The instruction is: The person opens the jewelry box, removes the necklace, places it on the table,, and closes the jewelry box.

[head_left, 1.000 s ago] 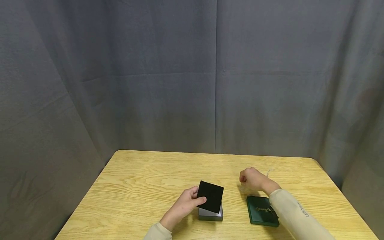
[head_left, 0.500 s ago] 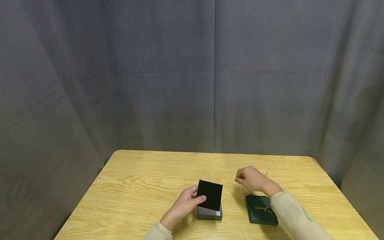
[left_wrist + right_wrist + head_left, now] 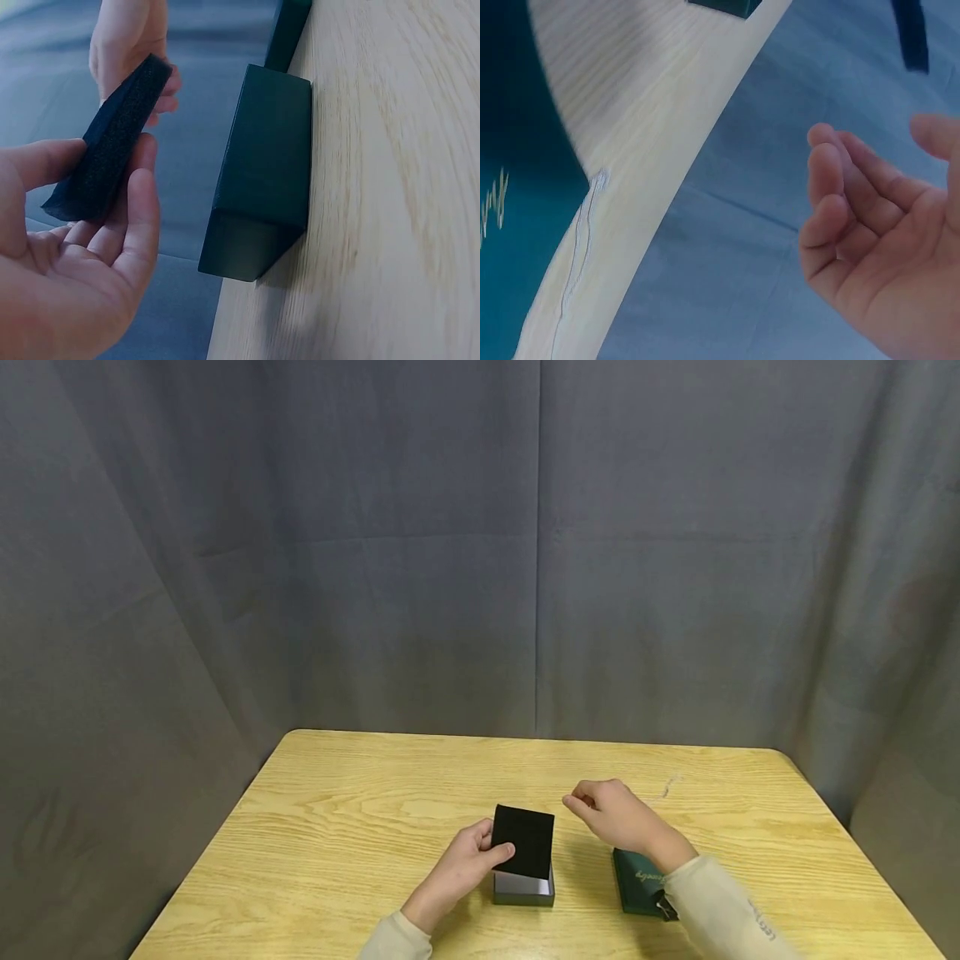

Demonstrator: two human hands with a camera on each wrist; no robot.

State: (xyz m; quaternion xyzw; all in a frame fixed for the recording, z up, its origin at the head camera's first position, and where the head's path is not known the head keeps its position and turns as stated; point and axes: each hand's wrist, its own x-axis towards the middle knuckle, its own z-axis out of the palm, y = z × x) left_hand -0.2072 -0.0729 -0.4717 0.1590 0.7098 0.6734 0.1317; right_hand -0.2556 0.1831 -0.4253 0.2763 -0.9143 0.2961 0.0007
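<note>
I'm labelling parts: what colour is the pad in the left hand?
The pad is black, best seen in the head view.

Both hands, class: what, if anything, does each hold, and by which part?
The left hand pinches the black pad by its left side, as the head view shows. The right hand shows nothing held.

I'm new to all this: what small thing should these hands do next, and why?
Probably bring the bare right hand to the free edge of the black, square, foam-like pad. That hand looks empty and is nearby, while the left hand pinches the pad by one side, tilted above the open dark green box. A second grip might help level it.
</note>
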